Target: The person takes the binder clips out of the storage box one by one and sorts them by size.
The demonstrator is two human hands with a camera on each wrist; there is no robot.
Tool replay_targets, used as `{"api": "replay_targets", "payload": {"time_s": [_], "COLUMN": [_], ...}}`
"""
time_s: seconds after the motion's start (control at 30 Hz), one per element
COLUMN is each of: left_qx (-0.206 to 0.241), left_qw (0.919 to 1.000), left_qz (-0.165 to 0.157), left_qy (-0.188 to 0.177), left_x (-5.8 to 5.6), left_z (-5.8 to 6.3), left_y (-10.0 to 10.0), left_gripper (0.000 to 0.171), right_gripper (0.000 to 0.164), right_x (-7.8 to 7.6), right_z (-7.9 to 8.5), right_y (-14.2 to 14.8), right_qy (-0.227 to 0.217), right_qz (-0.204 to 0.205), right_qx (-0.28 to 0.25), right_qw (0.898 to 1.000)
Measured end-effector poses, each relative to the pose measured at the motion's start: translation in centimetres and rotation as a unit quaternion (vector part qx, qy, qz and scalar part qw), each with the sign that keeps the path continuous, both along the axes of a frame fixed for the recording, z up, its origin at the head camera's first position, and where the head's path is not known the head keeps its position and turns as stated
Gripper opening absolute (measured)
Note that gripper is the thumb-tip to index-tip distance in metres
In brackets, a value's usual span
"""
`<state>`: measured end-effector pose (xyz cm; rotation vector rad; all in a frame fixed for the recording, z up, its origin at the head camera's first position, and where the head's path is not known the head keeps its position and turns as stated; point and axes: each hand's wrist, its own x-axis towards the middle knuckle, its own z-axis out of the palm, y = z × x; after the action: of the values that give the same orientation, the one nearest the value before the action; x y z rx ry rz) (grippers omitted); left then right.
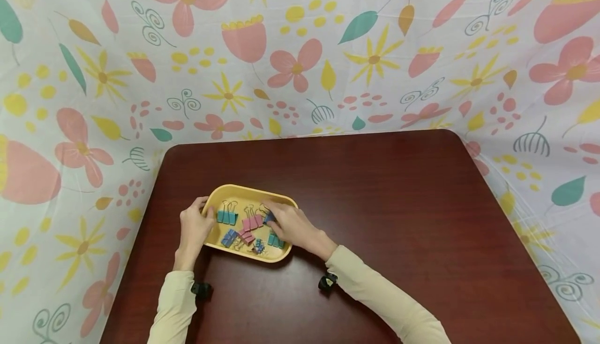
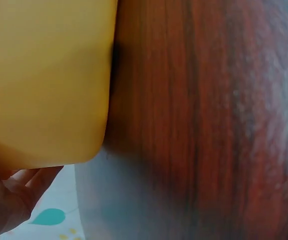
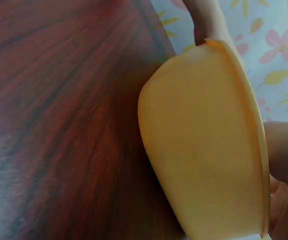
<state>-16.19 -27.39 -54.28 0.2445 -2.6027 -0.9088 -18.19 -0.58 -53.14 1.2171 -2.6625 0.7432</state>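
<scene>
A yellow plastic tray (image 1: pixel 253 194) rests on the table and holds several binder clips. My left hand (image 1: pixel 193 226) grips its left end, thumb over the rim and fingers outside; the left wrist view shows those fingers against the tray's outer wall. From the right side my right hand (image 1: pixel 296 225) reaches in, thumb and index finger around a dark blue binder clip (image 1: pixel 268 218). Beside that clip are a pink clip (image 1: pixel 252 223) and a green clip (image 1: pixel 275 240). A teal clip (image 1: pixel 227 217) stands at the left, its handles up. The tray wall hides the right fingertips in the right wrist view.
Nearer the tray's front lie a blue clip (image 1: pixel 229 237), a smaller pink clip (image 1: pixel 246 236) and a cluster of tiny blue clips (image 1: pixel 258 246). The dark reddish wooden table (image 1: pixel 375 203) extends to the right. A flower-patterned cloth (image 1: pixel 300 99) hangs behind it.
</scene>
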Motion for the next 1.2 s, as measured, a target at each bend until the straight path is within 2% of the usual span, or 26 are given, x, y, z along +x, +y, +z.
{"api": "replay_targets", "payload": {"time_s": [0.3, 0.57, 0.67, 0.77, 0.83, 0.93, 1.07, 1.2], "left_qx": [0.023, 0.028, 0.034, 0.042, 0.046, 0.05, 0.05, 0.052], "left_qw": [0.9997, 0.9994, 0.9992, 0.9988, 0.9986, 0.9983, 0.9983, 0.9981], "left_qz": [0.011, 0.022, 0.022, 0.024, 0.025, 0.026, 0.028, 0.028], "left_qy": [-0.005, -0.002, -0.002, -0.006, -0.011, -0.011, -0.011, -0.015], "left_x": [0.1, 0.1, 0.1, 0.0, 0.1, 0.1, 0.0, -0.1], "left_z": [-0.2, -0.4, -0.4, -0.5, -0.5, -0.5, -0.4, -0.5], "left_y": [0.1, 0.1, 0.1, 0.1, 0.1, 0.1, 0.0, 0.0], "left_gripper": [0.022, 0.022, 0.022, 0.022, 0.022, 0.022, 0.022, 0.022], "right_gripper": [0.044, 0.021, 0.019, 0.016, 0.012, 0.007, 0.004, 0.004], "right_x": [-0.7, -0.6, -0.6, -0.6, -0.6, -0.8, -1.2, -1.4], "right_z": [-0.5, -0.9, -0.8, -0.3, 0.0, 0.4, 0.7, 1.2], "right_y": [-1.3, -1.6, -1.7, -1.6, -1.6, -1.6, -1.4, -1.0], "right_qy": [0.014, 0.019, 0.0, -0.05, -0.091, -0.133, -0.17, -0.2], "right_qz": [-0.064, -0.092, -0.099, -0.104, -0.107, -0.1, -0.074, -0.057], "right_qx": [0.025, -0.02, -0.035, -0.055, -0.073, -0.132, -0.23, -0.282], "right_qw": [0.998, 0.995, 0.994, 0.992, 0.987, 0.977, 0.955, 0.936]}}
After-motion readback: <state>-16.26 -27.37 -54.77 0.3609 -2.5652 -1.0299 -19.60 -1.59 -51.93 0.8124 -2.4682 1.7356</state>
